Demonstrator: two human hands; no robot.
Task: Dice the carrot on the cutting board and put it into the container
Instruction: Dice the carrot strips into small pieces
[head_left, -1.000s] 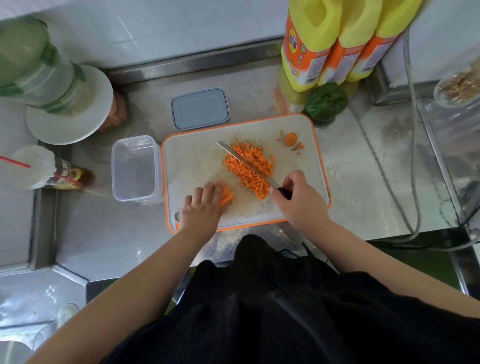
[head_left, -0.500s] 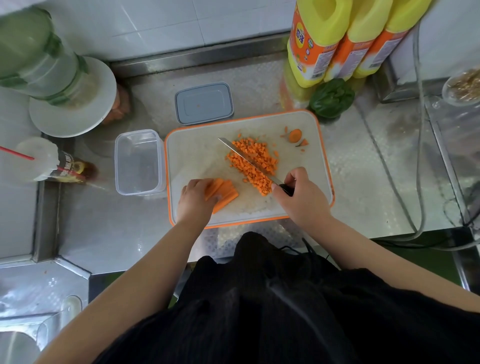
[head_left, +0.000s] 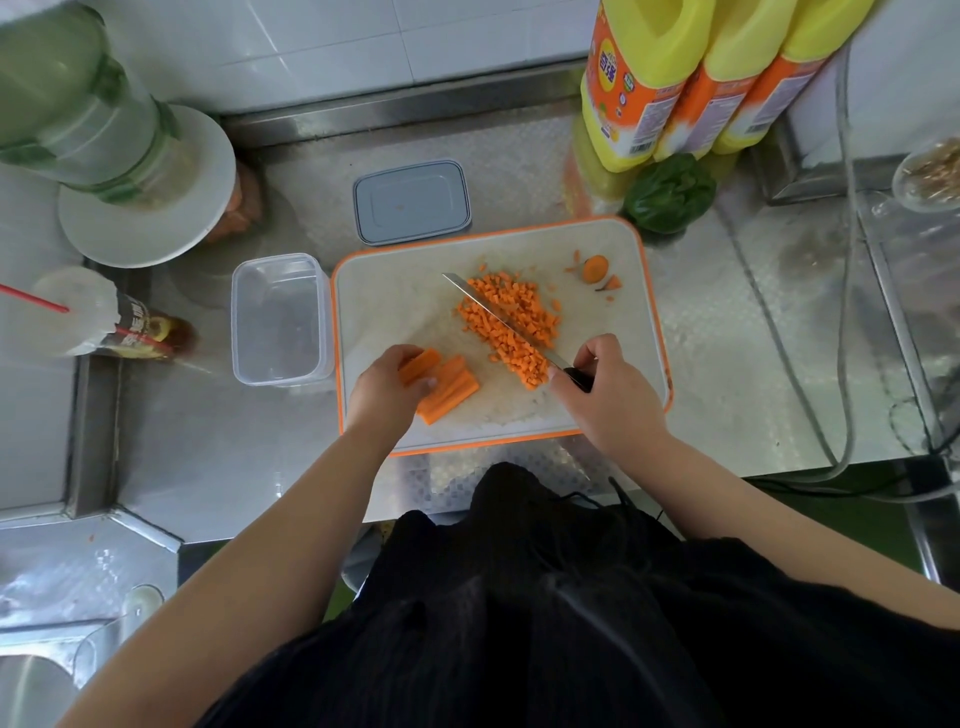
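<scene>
head view: left hand (head_left: 387, 387) pinching carrot sticks (head_left: 447, 387) near left on cutting board (head_left: 395, 296); right hand (head_left: 608, 389) gripping knife (head_left: 498, 317) over diced carrot (head_left: 511, 325).

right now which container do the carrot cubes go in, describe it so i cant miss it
Find the orange-rimmed cutting board on the steel counter. The clear container sits against its left edge, open and deep, unlike the flat grey lid lying behind the board.

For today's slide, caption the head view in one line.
Left hand holds carrot sticks; right hand rests knife across diced carrot.
</scene>
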